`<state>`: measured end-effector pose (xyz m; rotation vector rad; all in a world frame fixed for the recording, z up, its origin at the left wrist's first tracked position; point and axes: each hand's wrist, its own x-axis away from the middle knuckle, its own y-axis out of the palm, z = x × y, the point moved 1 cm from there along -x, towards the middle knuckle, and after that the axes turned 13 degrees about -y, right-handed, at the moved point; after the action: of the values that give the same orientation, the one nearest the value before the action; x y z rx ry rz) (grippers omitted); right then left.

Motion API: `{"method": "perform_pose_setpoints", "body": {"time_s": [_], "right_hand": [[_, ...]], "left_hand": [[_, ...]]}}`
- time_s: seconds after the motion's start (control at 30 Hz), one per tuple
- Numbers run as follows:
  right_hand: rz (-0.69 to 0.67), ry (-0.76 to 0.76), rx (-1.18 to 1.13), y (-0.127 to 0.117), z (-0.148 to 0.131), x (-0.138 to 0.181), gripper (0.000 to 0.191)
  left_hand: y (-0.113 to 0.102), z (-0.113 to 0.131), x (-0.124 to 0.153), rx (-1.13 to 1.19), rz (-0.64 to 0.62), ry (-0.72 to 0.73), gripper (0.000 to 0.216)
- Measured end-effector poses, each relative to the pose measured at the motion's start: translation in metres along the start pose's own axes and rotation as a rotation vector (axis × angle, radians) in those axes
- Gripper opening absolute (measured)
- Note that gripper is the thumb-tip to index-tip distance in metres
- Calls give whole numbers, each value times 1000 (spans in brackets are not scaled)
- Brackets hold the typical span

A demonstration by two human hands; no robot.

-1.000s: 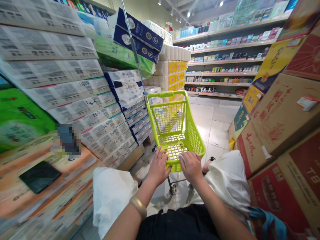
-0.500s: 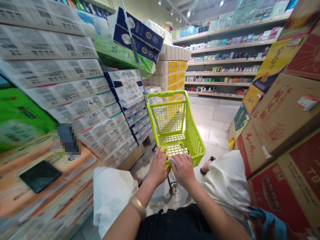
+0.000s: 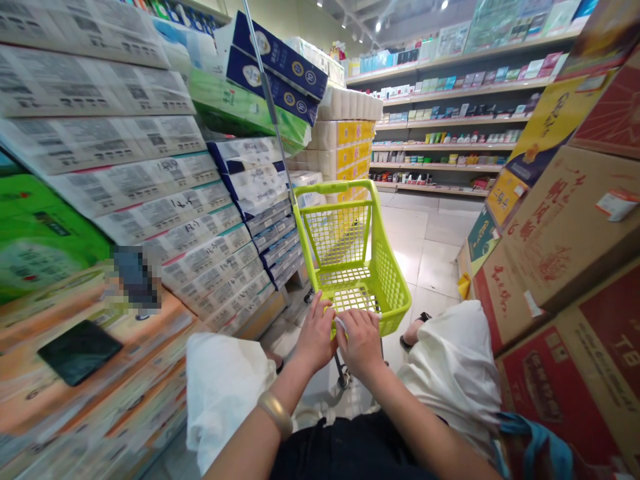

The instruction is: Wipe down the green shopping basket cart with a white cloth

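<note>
A lime-green plastic shopping cart (image 3: 395, 293) with mesh walls stands between my knees, its basket holding nothing. My left hand (image 3: 316, 333) is closed over the left part of its near edge. Right beside it, my right hand (image 3: 361, 340) curls its fingers over the same edge. A bit of white tissue (image 3: 342, 324) shows at the thumb side of the right hand, pressed against the rim; most of it is hidden under the fingers. The two hands nearly touch. A thin metal pole (image 3: 270, 100) rises from the cart's far left corner.
Stacked tissue packs (image 3: 150, 173) line the left side. A black flat object (image 3: 80, 352) and a blurred-out item (image 3: 135, 277) lie on orange packs. Cardboard cartons (image 3: 565, 233) are piled on the right. Shelves of small boxes (image 3: 450, 120) stand behind the tiled floor (image 3: 430, 260).
My right hand has slid slightly left along the cart's near edge, closer to my left hand. The left hand and the cart have stayed in place.
</note>
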<state>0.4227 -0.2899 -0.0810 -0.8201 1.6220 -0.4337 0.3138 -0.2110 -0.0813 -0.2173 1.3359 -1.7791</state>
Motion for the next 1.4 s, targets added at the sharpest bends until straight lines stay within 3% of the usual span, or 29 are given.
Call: {"method": "perform_pose_setpoints", "body": {"time_s": [0.13, 0.27, 0.37, 0.47, 0.63, 0.77, 0.93, 1.03, 1.13, 1.2, 1.4], "right_hand": [[-13, -45, -6, -6, 9, 4, 16], [36, 18, 76, -18, 43, 11, 20], [67, 77, 103, -22, 54, 11, 21], [71, 106, 86, -16, 39, 7, 20], [32, 12, -24, 0, -1, 1, 14], [16, -23, -12, -5, 11, 5, 15], [76, 102, 90, -14, 34, 4, 19], [68, 116, 85, -3, 13, -5, 17], [13, 18, 32, 9, -11, -12, 14], [-12, -30, 22, 9, -14, -11, 15], [49, 48, 106, -19, 42, 5, 21]], "left_hand": [[-2, -1, 1, 2, -12, 2, 23], [-3, 2, 1, 5, 0, -6, 24], [-2, 4, 0, 2, 12, -4, 24], [-1, 3, 0, -8, 20, -3, 24], [-2, -5, 1, -14, 15, 37, 26], [-3, -7, 2, -17, 13, 36, 23], [-3, -1, 1, -16, 0, 8, 22], [-2, -1, 0, -16, 9, 3, 24], [-4, -4, 0, -10, 7, 16, 35], [-6, -7, 1, -6, -7, 28, 36], [-9, -6, 1, -8, 6, 21, 21]]}}
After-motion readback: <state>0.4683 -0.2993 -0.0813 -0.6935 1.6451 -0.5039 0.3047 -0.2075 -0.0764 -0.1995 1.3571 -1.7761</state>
